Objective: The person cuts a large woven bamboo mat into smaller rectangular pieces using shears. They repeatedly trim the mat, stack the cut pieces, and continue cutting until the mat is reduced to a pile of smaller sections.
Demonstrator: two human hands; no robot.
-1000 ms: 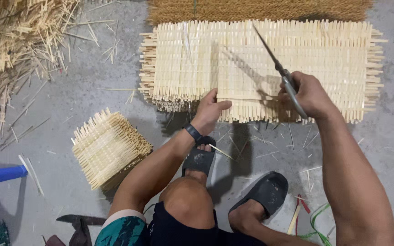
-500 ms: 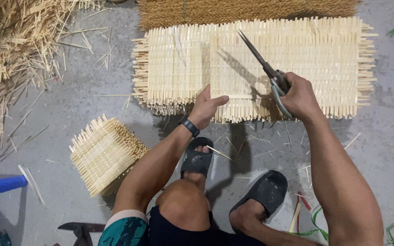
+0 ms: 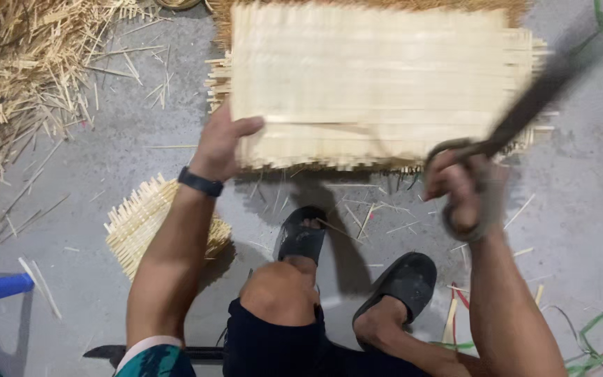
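Head view: left hand (image 3: 219, 145) grips woven mat (image 3: 378, 91) edge; right hand (image 3: 463, 190) holds shears (image 3: 518, 115).

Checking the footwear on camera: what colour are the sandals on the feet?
Black, both sandals, seen best in the head view.

Left of the woven mat (image 3: 378, 84), bare floor (image 3: 141, 167) lies open between straw pile (image 3: 15, 91) and small woven piece (image 3: 148, 220).

The left hand (image 3: 219, 143) grips the near left edge of a large woven bamboo mat (image 3: 378, 84) lifted off the grey floor (image 3: 106, 174). The right hand (image 3: 463, 192) holds dark scissors (image 3: 518, 115), blades pointing far right over the mat. 2 black sandals (image 3: 301, 234) sit near; a smaller woven piece (image 3: 144, 220) lies left
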